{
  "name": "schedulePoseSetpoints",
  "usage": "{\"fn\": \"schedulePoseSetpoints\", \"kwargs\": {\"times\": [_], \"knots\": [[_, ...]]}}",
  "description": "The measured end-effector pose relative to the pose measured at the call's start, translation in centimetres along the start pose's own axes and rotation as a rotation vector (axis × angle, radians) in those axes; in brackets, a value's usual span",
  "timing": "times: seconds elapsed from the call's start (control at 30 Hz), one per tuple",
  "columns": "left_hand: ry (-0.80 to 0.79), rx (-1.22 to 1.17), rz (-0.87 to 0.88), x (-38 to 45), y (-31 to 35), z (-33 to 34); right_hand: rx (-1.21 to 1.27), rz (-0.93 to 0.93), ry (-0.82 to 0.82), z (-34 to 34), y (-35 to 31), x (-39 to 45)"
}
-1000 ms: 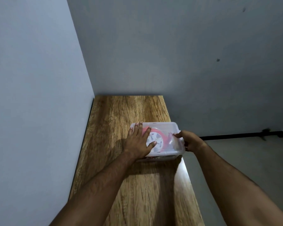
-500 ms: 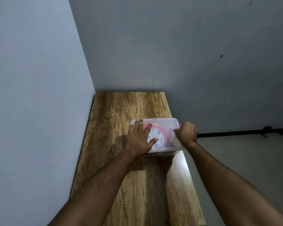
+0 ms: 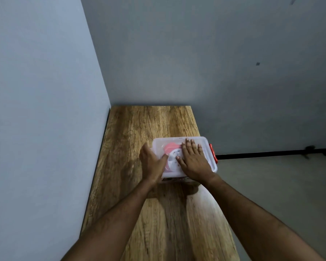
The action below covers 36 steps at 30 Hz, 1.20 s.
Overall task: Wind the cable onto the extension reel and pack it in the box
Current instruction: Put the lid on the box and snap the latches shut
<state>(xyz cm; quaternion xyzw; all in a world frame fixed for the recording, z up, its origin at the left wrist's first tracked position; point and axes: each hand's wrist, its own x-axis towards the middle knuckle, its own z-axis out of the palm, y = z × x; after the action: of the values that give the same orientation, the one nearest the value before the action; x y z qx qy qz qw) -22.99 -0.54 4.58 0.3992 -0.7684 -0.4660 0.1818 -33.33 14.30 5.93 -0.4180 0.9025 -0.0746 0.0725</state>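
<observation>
A clear plastic box (image 3: 203, 143) with its lid on sits near the right edge of the wooden table (image 3: 149, 125). Through the lid I see the red and white extension reel (image 3: 172, 148). A red latch (image 3: 212, 150) lies against the box's right end. My right hand (image 3: 194, 161) lies flat on the lid with straight fingers. At the box's left end is my left hand (image 3: 151, 162), with its thumb on the lid and its fingers down over that end, out of sight.
The table stands in a corner, with one wall along its left side and another behind it. Its right edge drops to the floor, where a black bar (image 3: 271, 153) runs along the wall's base.
My right hand left the box's right end and now lies flat on the lid. My left hand slid off the lid to the left end. The red latch now shows.
</observation>
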Motion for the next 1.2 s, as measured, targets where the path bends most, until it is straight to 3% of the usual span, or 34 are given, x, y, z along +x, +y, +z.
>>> {"fn": "schedulePoseSetpoints", "kwargs": {"times": [0.1, 0.17, 0.27, 0.43, 0.57, 0.67, 1.03, 1.2], "knots": [[-0.086, -0.459, -0.407, 0.4, -0.2, -0.4, -0.007, -0.001, 0.007, 0.0, 0.0, 0.0], [-0.153, -0.611, -0.499, 0.5, -0.4, -0.4, -0.001, -0.001, 0.012, 0.1, 0.0, 0.1], [-0.179, -0.599, -0.522, 0.7, -0.4, -0.3, 0.010, 0.008, 0.016, 0.2, 0.1, 0.1], [0.014, -0.501, -0.479, 0.4, 0.5, -0.8, 0.000, 0.005, 0.030, 0.3, 0.0, 0.1], [0.170, -0.185, -0.306, -0.8, 2.2, -1.8, -0.008, 0.006, 0.032, 0.5, 0.0, 0.2], [0.184, -0.082, -0.194, -0.9, 2.8, -1.8, -0.028, 0.006, 0.031, 0.5, 0.0, 0.3], [0.253, 0.049, -0.052, -1.6, 3.3, -0.5, -0.031, 0.013, 0.036, 0.4, -0.1, 0.3], [0.223, -0.111, -0.127, -1.3, 2.5, -1.5, -0.031, 0.184, 0.356, -1.2, 1.7, -0.6]]}}
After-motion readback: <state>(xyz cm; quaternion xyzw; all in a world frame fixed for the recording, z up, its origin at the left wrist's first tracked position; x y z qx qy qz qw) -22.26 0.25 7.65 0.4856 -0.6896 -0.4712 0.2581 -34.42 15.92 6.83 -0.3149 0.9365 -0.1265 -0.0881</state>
